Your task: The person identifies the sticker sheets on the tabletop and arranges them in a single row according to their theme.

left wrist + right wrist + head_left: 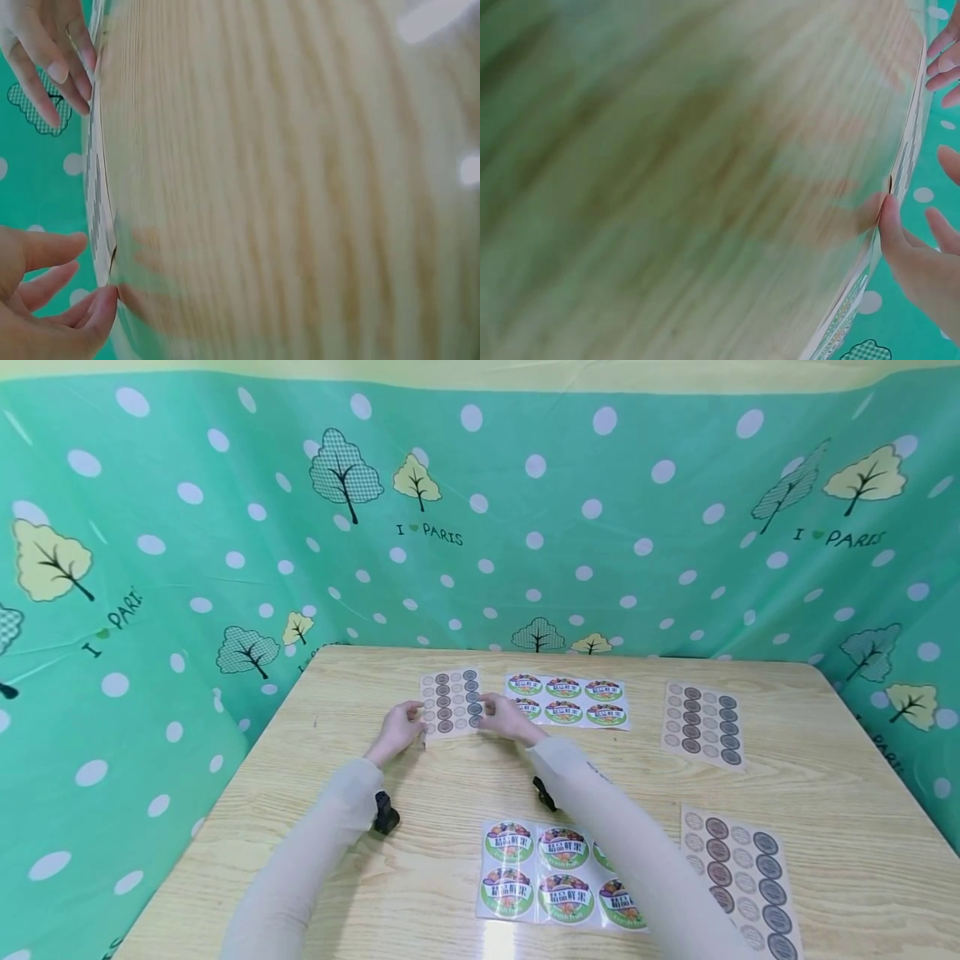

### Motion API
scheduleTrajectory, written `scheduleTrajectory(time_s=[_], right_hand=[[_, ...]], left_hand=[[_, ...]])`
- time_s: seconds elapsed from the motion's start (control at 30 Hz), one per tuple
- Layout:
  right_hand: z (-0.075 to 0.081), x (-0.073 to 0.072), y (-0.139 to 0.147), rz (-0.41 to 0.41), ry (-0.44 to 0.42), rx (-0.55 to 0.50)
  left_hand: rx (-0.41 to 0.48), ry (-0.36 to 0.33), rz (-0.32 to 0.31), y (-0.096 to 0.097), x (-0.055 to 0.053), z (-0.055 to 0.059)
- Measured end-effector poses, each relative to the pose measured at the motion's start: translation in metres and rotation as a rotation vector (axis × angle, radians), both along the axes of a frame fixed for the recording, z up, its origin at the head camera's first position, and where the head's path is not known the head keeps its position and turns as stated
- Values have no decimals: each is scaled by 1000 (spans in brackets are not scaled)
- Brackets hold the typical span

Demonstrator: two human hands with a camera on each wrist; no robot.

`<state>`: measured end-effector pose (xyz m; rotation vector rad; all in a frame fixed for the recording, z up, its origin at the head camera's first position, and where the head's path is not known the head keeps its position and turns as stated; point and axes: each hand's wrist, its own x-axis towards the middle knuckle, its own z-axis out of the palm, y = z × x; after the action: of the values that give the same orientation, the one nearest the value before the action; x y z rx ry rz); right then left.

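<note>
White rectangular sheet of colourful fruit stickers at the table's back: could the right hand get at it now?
Probably yes: the right hand is beside the fruit-sticker sheet, with nothing visible between them.

Bright head view, tabletop [450,785] glare; soft wrist views.

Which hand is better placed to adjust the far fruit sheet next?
Probably the right hand: it is at the right edge of the leftmost circle sheet, beside that fruit sheet; the left hand is at the opposite edge.
</note>
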<state>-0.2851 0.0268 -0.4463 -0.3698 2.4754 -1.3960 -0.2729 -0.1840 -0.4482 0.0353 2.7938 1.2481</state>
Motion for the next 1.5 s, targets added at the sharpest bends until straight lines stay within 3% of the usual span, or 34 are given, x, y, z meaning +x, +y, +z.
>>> scheduleTrajectory(time_s=[0.03,0.1,0.23,0.27,0.33,0.47,0.5,0.67,0.7,0.73,0.87,0.9,0.97,1.03,1.13,1.27,1.3,1.33,1.4,1.5], right_hand=[[0,1,0,-3,-8,-6],[1,2,-1,-14,-25,-19],[2,4,-3,-40,-49,-35],[2,5,-4,-47,-52,-38],[2,5,-4,-58,-61,-45],[3,6,-6,-75,-80,-57],[3,6,-7,-78,-86,-63],[4,7,-8,-89,-94,-81],[4,7,-8,-93,-94,-84],[4,7,-8,-98,-99,-93],[3,7,-8,-135,-139,-136],[3,7,-8,-144,-151,-149],[4,7,-8,-160,-176,-167],[5,8,-8,-174,-195,-177],[6,9,-9,-191,-218,-197],[7,9,-9,-205,-229,-219],[7,9,-9,-207,-228,-223],[8,9,-10,-209,-228,-224],[8,9,-10,-211,-227,-229],[8,9,-10,-215,-228,-237]], left_hand=[[15,21,-7,-1,-1,-4],[42,70,-20,-10,-17,-30],[74,159,-15,-30,-57,-88],[79,144,4,-32,-65,-97],[96,102,37,-32,-68,-100],[263,5,102,-26,-58,-84],[341,25,107,-29,-61,-88],[569,-63,228,-30,-63,-82],[600,-79,256,-28,-60,-76],[600,-131,303,-22,-53,-62],[658,-175,369,-7,-25,-19],[635,-210,400,1,-13,0],[663,-219,394,6,-1,17],[681,-233,393,9,6,26],[690,-245,412,9,4,24],[688,-238,429,-2,-17,-6],[723,-210,399,-9,-28,-24],[726,-208,394,-10,-31,-29],[736,-207,377,-12,-35,-35],[735,-217,368,-9,-28,-26]])
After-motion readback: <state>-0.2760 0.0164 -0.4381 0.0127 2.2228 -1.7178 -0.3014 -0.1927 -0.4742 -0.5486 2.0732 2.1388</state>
